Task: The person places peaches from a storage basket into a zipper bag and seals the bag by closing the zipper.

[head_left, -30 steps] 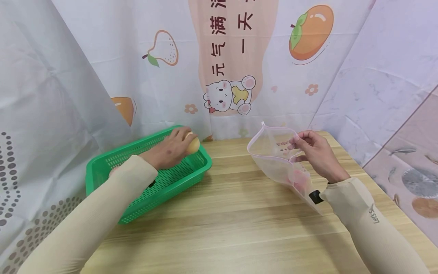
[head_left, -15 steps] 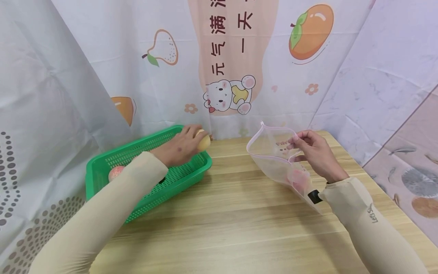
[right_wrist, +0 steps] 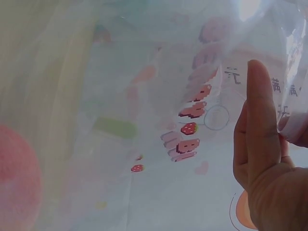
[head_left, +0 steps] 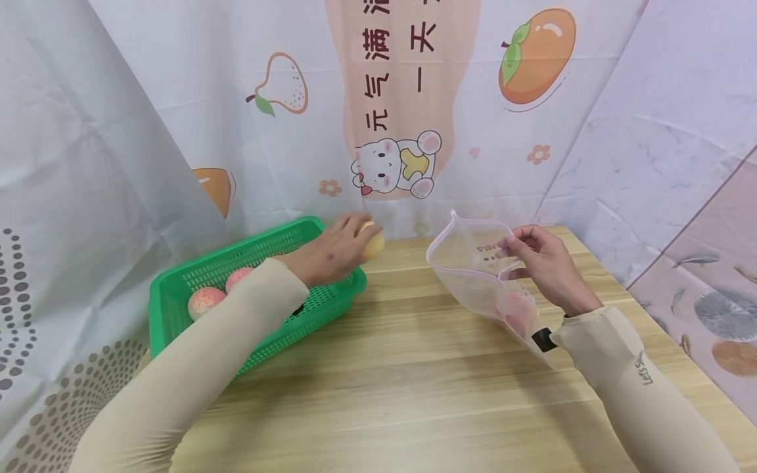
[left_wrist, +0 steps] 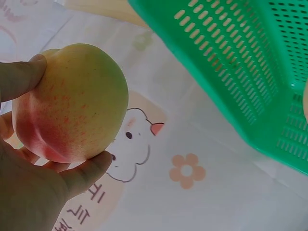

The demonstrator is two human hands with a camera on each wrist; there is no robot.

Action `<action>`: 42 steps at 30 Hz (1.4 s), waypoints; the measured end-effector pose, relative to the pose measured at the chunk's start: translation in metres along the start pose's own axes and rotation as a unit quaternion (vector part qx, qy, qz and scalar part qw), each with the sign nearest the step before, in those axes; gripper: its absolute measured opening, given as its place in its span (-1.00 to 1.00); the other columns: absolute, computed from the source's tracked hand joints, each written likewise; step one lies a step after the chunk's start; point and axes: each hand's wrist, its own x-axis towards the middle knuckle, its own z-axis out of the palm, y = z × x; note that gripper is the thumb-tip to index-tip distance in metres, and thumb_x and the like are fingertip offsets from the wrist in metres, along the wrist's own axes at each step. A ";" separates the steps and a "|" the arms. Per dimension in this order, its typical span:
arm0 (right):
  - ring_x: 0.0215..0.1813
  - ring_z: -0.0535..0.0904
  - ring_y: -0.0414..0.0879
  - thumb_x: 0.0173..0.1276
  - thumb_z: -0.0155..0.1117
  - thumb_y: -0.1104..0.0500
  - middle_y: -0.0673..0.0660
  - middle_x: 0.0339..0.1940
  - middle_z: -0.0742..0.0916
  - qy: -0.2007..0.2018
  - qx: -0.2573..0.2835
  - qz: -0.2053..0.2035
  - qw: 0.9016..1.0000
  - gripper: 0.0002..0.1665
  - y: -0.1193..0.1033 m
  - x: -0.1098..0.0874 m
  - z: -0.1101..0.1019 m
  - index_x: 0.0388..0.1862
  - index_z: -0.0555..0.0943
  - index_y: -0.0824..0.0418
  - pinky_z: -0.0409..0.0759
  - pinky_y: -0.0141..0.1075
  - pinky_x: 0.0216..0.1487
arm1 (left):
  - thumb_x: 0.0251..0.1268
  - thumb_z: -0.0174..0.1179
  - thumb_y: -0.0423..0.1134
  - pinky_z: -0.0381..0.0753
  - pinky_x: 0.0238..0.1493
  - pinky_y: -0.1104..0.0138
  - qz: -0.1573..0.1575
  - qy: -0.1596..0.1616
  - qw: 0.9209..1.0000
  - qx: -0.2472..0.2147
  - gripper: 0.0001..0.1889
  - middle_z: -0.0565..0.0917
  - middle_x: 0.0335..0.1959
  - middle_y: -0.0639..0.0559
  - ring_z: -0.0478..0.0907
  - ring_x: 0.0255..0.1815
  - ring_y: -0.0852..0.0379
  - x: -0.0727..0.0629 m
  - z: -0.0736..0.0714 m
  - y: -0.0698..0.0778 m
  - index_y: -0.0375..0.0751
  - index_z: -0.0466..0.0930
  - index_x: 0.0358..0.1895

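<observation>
My left hand (head_left: pixel 331 255) holds a peach (head_left: pixel 374 244) by its sides, just beyond the right end of a green plastic basket (head_left: pixel 357 284). In the left wrist view the peach (left_wrist: pixel 72 103) is yellow-green with a pink blush, between the thumb and the curled fingers. With thumb and fingers, my right hand (head_left: pixel 547 266) pinches the edge of a clear zip bag (head_left: pixel 467 284), whose mouth gapes open. A pinkish round fruit (head_left: pixel 517 312) shows through the bag's lower part. The right wrist view looks through the printed film past the hand (right_wrist: pixel 264 144).
Two pink peaches (head_left: pixel 206 302) are visible in the basket, partly behind the left sleeve. The wooden table (head_left: pixel 384 368) meets a printed curtain (head_left: pixel 284 164) at the back. A black wrist-camera piece (head_left: pixel 543 339) sits below the right wrist.
My left hand has moved right with the peach, from above the basket to past its right end. The pink peaches have come into view. The right hand and bag stay put.
</observation>
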 end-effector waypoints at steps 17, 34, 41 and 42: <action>-0.17 0.65 -0.21 0.57 0.11 0.12 0.04 -0.16 0.68 -0.004 0.000 0.001 1.000 -0.64 0.000 -0.001 0.003 -0.02 0.39 0.45 0.73 -0.26 -0.32 | 0.46 0.18 -0.28 0.31 0.41 0.03 0.037 -0.005 0.999 0.014 -0.40 0.18 0.45 -0.26 0.15 0.44 -0.18 0.018 -0.004 0.023 -0.23 0.19 0.48; -0.15 0.65 -0.21 0.57 0.10 0.09 0.04 -0.14 0.67 -0.006 -0.011 0.001 1.000 -0.62 0.000 0.000 0.004 -0.01 0.39 0.44 0.73 -0.26 -0.30 | 0.48 0.16 -0.27 0.31 0.42 0.08 0.051 -0.006 0.999 0.017 -0.41 0.18 0.48 -0.21 0.12 0.48 -0.14 0.033 -0.008 0.041 -0.20 0.18 0.49; -0.15 0.66 -0.19 0.57 0.11 0.10 0.04 -0.15 0.67 -0.008 -0.006 0.002 1.000 -0.63 0.001 0.001 0.005 -0.01 0.39 0.44 0.73 -0.25 -0.30 | 0.44 0.20 -0.27 0.33 0.41 0.10 0.061 0.009 0.998 0.026 -0.40 0.20 0.45 -0.19 0.15 0.46 -0.13 0.041 -0.010 0.048 -0.19 0.21 0.46; -0.15 0.66 -0.19 0.57 0.11 0.10 0.03 -0.15 0.68 -0.008 -0.005 0.004 1.000 -0.64 0.001 0.001 0.005 -0.01 0.39 0.44 0.73 -0.25 -0.30 | 0.43 0.21 -0.27 0.33 0.41 0.10 0.063 0.010 0.998 0.028 -0.40 0.21 0.45 -0.18 0.16 0.46 -0.13 0.042 -0.010 0.049 -0.18 0.22 0.46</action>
